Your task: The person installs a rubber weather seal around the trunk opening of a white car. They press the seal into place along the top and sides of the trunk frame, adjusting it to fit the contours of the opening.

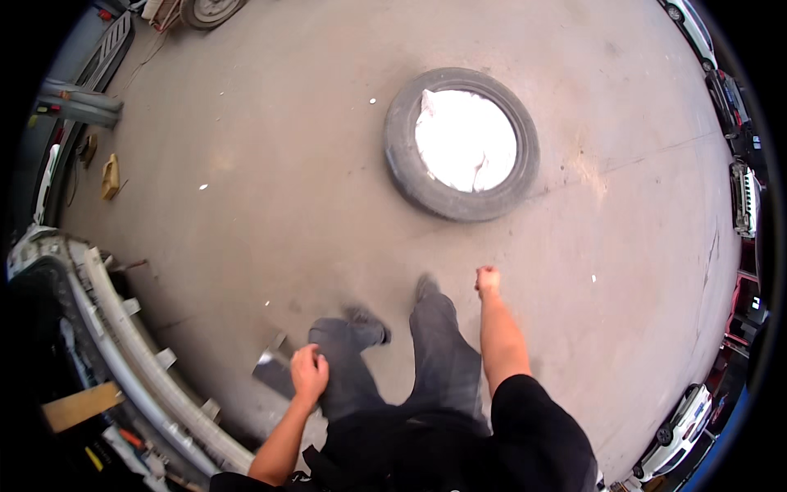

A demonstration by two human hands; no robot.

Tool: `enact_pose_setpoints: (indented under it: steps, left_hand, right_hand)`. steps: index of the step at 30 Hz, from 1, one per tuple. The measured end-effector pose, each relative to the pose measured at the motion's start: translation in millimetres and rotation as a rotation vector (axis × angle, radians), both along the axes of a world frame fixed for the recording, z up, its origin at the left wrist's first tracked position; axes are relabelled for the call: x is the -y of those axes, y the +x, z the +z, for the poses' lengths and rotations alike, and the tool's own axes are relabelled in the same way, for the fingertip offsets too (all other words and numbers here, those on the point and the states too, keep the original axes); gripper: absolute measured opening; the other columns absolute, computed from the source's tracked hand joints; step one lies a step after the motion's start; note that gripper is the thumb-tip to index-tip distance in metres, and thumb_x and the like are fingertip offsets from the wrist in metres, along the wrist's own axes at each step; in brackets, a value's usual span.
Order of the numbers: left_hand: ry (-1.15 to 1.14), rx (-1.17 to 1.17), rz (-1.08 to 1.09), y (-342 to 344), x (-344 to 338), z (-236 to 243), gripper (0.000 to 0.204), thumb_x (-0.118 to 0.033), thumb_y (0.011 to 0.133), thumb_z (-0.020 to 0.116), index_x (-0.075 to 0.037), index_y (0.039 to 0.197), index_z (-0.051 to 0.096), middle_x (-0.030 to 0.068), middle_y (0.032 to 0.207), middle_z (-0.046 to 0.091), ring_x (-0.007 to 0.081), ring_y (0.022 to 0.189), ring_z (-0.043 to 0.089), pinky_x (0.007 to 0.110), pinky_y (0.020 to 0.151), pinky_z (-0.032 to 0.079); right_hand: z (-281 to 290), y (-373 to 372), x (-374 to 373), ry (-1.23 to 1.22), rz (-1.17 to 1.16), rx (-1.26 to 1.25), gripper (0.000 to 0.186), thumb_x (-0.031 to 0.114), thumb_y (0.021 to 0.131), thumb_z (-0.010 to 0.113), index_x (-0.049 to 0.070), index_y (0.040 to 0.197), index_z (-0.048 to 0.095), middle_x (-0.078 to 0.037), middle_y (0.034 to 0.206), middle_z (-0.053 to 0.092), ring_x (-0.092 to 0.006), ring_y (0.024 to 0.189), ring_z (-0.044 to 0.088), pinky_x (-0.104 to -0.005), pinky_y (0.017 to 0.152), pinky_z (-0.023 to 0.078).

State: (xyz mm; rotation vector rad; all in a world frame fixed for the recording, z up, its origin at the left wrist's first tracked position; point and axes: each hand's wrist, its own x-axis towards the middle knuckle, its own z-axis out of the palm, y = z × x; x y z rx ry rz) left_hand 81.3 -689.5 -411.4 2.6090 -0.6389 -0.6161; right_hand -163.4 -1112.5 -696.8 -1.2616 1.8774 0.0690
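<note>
The round dark grey tyre [463, 207] in the upper centre of the frame is matt rubber; the crumpled white filling [466, 139] within it looks soft, cloth or thin plastic. Smooth, scuffed, concrete-like grey-beige floor [270, 197] spreads around. At left, the yellow jug [110, 179] looks like plastic. At lower left, a flat brown block [82, 407] looks like wood, and a long, curved silvery bar [141, 353] like dull metal.

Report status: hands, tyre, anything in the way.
Left hand, right hand: both off tyre. Tyre lying flat, white bundle inside. Right shoe on near side, not touching.
</note>
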Motion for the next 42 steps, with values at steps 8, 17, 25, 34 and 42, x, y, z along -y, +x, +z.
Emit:
enact_pose_setpoints:
  steps: [8, 17, 25, 34, 42]
  left_hand:
    - [-0.047, 0.303, -0.024, 61, 76, -215, 0.024, -0.009, 0.071, 0.059, -0.003, 0.095, 0.057, 0.0076, 0.073, 0.05, 0.0261, 0.072, 0.049, 0.038, 0.069, 0.037]
    - [0.013, 0.606, 0.07, 60, 83, -208, 0.018, -0.01, 0.064, 0.06, -0.005, 0.081, 0.063, 0.0132, 0.07, 0.06, 0.033, 0.069, 0.058, 0.044, 0.062, 0.044]
    - [-0.038, 0.526, 0.1, 45, 109, -217, 0.02, -0.01, 0.07, 0.06, -0.006, 0.089, 0.058, 0.0061, 0.077, 0.055, 0.0241, 0.078, 0.051, 0.036, 0.07, 0.037]
    - [-0.13, 0.465, 0.164, 41, 96, -202, 0.025, -0.009, 0.069, 0.061, -0.006, 0.093, 0.055, 0.0049, 0.078, 0.052, 0.0227, 0.079, 0.048, 0.035, 0.071, 0.035]
    - [-0.104, 0.347, 0.352, 40, 71, -187, 0.034, -0.015, 0.066, 0.063, -0.004, 0.098, 0.056, 0.0104, 0.106, 0.051, 0.027, 0.112, 0.043, 0.044, 0.094, 0.032]
  right_hand:
    - [-225, 26, 104, -0.396, 0.097, 0.049, 0.032, 0.022, 0.074, 0.068, 0.005, 0.1, 0.06, -0.018, 0.089, 0.066, -0.0327, 0.084, 0.063, -0.0396, 0.077, 0.048]
    - [-287, 81, 165, -0.597, 0.387, 0.07, 0.031, 0.025, 0.077, 0.066, 0.004, 0.1, 0.061, -0.016, 0.087, 0.064, -0.0312, 0.078, 0.061, -0.0384, 0.072, 0.047]
    - [-238, 221, 184, -0.428, 0.75, 0.282, 0.028, 0.022, 0.079, 0.063, 0.004, 0.1, 0.06, -0.015, 0.083, 0.063, -0.0276, 0.072, 0.058, -0.0359, 0.065, 0.046]
    - [-167, 316, 113, -0.295, 0.979, 0.393, 0.025, 0.019, 0.081, 0.059, 0.004, 0.101, 0.06, -0.012, 0.08, 0.061, -0.0235, 0.065, 0.055, -0.0331, 0.058, 0.044]
    - [-79, 337, 29, -0.159, 1.119, 0.453, 0.023, 0.016, 0.083, 0.056, 0.003, 0.101, 0.059, -0.011, 0.076, 0.059, -0.0199, 0.059, 0.052, -0.0307, 0.051, 0.042]
